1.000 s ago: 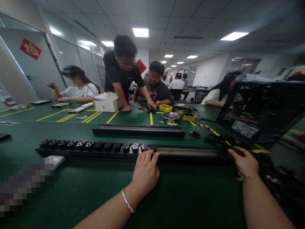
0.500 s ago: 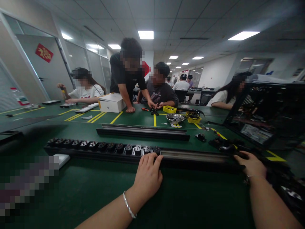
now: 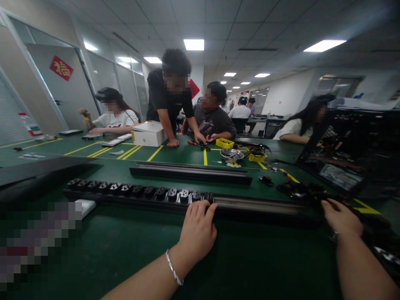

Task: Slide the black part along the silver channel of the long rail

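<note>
Head view: the left hand (image 3: 197,230), in the lower centre of the frame, lies palm down with its fingers (image 3: 208,208) loosely spread and resting on the near edge of a long black socket rail (image 3: 175,198), just beside the last socket in the row; it grips nothing. The right hand (image 3: 343,216), at the lower right, reaches to the right end of the same rail, where a heap of black parts (image 3: 300,189) lies; its fingers are bent a little, and I cannot tell if they pinch something. The rail lies across the middle of the frame on a green counter (image 3: 256,262) with yellow lines. Behind the rail, a second long black rail (image 3: 190,172) lies parallel to it. A white box (image 3: 148,133) stands in the upper left part of the counter. Further back, in the centre, there is a metal bowl (image 3: 231,154) with small parts in it, which are too small to name, between two yellow trays (image 3: 225,143). On the right stands a black open case (image 3: 353,150). Other persons work at the far side of the counter, under ceiling lamps.
</note>
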Tool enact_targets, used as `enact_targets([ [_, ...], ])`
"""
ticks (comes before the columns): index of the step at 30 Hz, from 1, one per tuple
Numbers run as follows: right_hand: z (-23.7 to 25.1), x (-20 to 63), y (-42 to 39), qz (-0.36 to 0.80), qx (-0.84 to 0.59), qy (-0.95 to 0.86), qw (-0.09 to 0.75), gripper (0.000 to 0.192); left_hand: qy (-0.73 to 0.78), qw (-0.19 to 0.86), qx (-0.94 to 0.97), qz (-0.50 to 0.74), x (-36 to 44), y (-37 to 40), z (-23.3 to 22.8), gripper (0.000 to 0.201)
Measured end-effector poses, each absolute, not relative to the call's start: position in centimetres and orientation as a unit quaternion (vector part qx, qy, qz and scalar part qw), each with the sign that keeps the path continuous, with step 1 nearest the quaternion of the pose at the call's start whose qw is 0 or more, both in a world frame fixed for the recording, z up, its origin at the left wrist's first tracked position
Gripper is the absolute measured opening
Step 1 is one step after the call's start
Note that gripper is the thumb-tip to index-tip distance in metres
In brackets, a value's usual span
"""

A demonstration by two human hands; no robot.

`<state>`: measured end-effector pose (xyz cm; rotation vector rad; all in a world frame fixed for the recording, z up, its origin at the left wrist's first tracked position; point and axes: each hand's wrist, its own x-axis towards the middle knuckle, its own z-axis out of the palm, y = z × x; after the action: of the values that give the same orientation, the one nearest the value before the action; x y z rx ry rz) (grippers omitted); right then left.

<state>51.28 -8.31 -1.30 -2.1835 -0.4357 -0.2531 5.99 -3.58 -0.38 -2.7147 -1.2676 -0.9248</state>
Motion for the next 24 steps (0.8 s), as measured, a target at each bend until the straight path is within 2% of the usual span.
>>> enact_targets([
  [3,-0.2,49.9,-8.9,-0.043,-0.892,-0.128,0.431,0.032,-0.397,-0.011,-0.864,-0.309,6.0,-3.7,-0.4,0.052],
  [7,1.6,47.3,-9.0,-0.097,-0.839,-0.166,0.509,0.038,-0.393,-0.042,-0.851,-0.345,6.0,-3.7,-0.2,0.042],
  [9,2.5,45.3,-8.8,-0.126,-0.821,-0.192,0.523,0.033,-0.391,-0.054,-0.848,-0.354,5.9,-3.6,0.0,0.037],
  [12,3.3,41.1,-8.2,-0.146,-0.821,-0.219,0.507,0.025,-0.382,-0.050,-0.854,-0.350,5.9,-3.5,0.2,0.025],
  [15,3.2,35.3,-7.1,-0.103,-0.810,-0.322,0.479,0.024,-0.379,-0.046,-0.856,-0.348,5.9,-3.6,0.5,0.016],
  [18,2.6,29.0,-5.7,-0.031,-0.776,-0.458,0.433,0.036,-0.376,-0.041,-0.859,-0.345,5.9,-3.7,0.6,0.011],
  [21,2.1,23.7,-4.4,-0.030,-0.723,-0.562,0.401,0.037,-0.375,-0.045,-0.864,-0.334,5.9,-3.7,0.5,0.009],
  [24,1.9,20.3,-3.5,-0.038,-0.723,-0.587,0.364,0.038,-0.372,-0.056,-0.870,-0.318,5.9,-3.5,0.2,0.010],
])
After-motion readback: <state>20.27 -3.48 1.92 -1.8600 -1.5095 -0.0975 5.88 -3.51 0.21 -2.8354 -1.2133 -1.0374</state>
